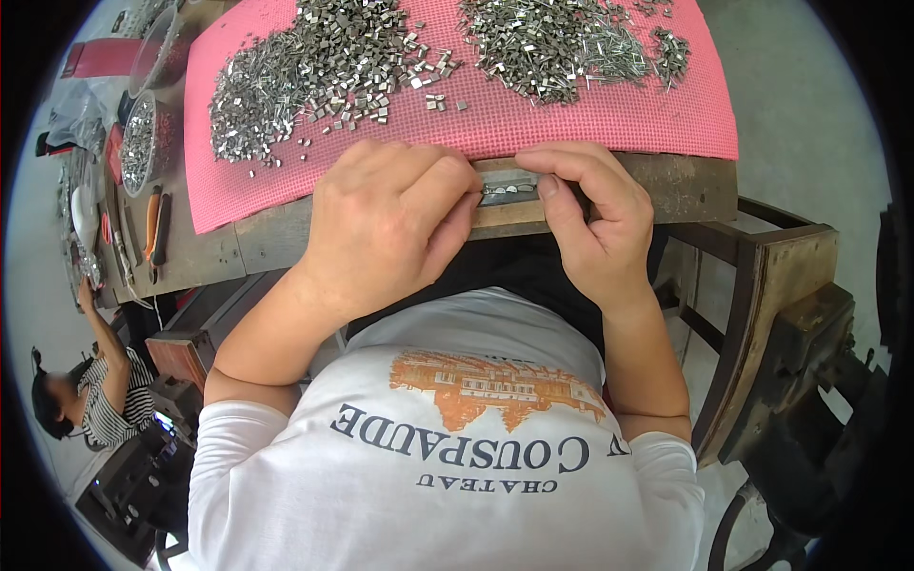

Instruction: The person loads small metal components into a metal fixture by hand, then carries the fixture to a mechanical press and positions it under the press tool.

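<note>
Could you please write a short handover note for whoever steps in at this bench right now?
Left hand: curled at the near edge of the wooden bench, fingertips pressed on a short row of small metal pieces.
Right hand: thumb and forefinger pinch the same row from the other end.
Stock: two heaps of small metal clips on the pink mat, the left heap and the right heap; a bowl of metal parts and orange-handled pliers lie at the far left.
Done: a few pieces are lined up between the fingers.
Left: both heaps look largely unsorted.
</note>
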Motion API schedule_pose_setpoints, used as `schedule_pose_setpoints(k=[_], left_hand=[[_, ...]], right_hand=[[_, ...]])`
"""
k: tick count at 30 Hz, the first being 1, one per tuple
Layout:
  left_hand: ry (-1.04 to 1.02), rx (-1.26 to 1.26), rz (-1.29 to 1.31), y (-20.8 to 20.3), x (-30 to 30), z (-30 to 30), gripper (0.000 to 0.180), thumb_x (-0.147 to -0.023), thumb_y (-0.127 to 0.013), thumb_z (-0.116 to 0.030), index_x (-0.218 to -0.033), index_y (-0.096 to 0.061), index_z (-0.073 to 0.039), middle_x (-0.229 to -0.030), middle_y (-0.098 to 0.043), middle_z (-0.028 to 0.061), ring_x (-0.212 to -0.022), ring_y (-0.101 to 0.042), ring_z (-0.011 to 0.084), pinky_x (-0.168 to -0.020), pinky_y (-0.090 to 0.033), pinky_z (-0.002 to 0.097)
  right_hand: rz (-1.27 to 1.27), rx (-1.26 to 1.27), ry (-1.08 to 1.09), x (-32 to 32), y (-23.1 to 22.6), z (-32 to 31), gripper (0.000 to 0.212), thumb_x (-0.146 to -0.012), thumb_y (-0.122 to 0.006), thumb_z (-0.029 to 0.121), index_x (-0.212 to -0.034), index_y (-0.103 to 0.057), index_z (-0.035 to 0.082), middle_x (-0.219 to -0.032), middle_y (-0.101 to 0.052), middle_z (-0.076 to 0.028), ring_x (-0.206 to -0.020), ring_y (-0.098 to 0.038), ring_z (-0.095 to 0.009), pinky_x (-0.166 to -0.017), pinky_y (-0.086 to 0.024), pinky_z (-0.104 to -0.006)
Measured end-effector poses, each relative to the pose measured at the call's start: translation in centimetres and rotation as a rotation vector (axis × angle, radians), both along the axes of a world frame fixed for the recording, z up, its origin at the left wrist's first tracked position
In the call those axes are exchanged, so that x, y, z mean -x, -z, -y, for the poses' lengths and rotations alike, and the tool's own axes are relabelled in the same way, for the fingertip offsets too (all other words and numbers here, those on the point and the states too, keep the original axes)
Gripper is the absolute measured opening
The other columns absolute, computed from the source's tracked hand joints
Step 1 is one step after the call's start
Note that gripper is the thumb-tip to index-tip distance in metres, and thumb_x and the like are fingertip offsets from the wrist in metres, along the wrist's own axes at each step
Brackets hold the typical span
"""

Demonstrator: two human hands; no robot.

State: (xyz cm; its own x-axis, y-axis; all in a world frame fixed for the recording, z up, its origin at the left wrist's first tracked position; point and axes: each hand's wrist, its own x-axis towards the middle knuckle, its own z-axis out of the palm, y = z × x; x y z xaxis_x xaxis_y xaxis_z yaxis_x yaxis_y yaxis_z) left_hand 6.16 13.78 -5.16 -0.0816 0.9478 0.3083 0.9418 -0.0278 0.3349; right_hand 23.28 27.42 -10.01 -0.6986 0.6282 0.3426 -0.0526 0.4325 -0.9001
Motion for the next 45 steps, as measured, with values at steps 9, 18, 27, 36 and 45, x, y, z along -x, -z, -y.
schedule_pose_setpoints(k=[9,18,27,36,45], left_hand=[[-0.004,-0.016,-0.059,-0.3,-0.7,-0.3,0.017,-0.078,-0.078,-0.005,-0.090,-0.067,-0.009,-0.092,-0.073,0.0030,-0.073,-0.067,0.0236,-0.067,-0.047,0.0361],[-0.051,0.081,0.261,-1.5,0.8,-0.8,0.025,-0.075,-0.088,-0.009,-0.099,-0.079,-0.005,-0.089,-0.076,0.0079,-0.078,-0.073,0.0252,-0.069,-0.056,0.0348],[-0.271,0.151,-0.128,-0.5,5.9,-7.3,0.029,-0.090,-0.077,-0.035,-0.090,-0.079,-0.006,-0.086,-0.074,0.0102,-0.074,-0.071,0.0310,-0.067,-0.055,0.0432],[-0.357,0.412,-0.079,-2.3,6.8,-9.6,0.029,-0.085,-0.079,-0.032,-0.086,-0.079,-0.004,-0.077,-0.074,0.0161,-0.076,-0.073,0.0331,-0.072,-0.057,0.0439],[-0.226,0.214,-0.023,-2.1,6.6,-6.8,0.013,-0.077,-0.074,-0.016,-0.080,-0.075,-0.003,-0.078,-0.074,0.0113,-0.072,-0.071,0.0309,-0.069,-0.058,0.0397]], right_hand=[[0.011,0.030,-0.024,-0.2,-0.4,0.0,0.022,-0.089,-0.066,-0.008,-0.106,-0.076,0.002,-0.101,-0.075,-0.011,-0.090,-0.071,-0.023,-0.079,-0.057,-0.0321],[0.069,-0.012,0.035,-0.4,-1.5,-0.7,0.020,-0.091,-0.067,-0.005,-0.107,-0.076,0.001,-0.100,-0.074,-0.012,-0.087,-0.071,-0.024,-0.078,-0.056,-0.0322],[0.201,-0.414,0.210,0.9,-1.4,-3.8,0.011,-0.084,-0.081,0.008,-0.094,-0.075,0.006,-0.088,-0.068,-0.007,-0.086,-0.063,-0.028,-0.077,-0.051,-0.0387],[0.359,-0.584,0.259,2.8,-1.3,-3.6,0.019,-0.081,-0.083,0.017,-0.078,-0.067,0.009,-0.081,-0.060,-0.006,-0.083,-0.060,-0.028,-0.072,-0.051,-0.0415],[0.377,-0.615,0.283,2.7,-1.4,-3.7,0.012,-0.080,-0.076,0.009,-0.078,-0.065,0.008,-0.084,-0.059,-0.006,-0.081,-0.061,-0.029,-0.068,-0.052,-0.0428]])
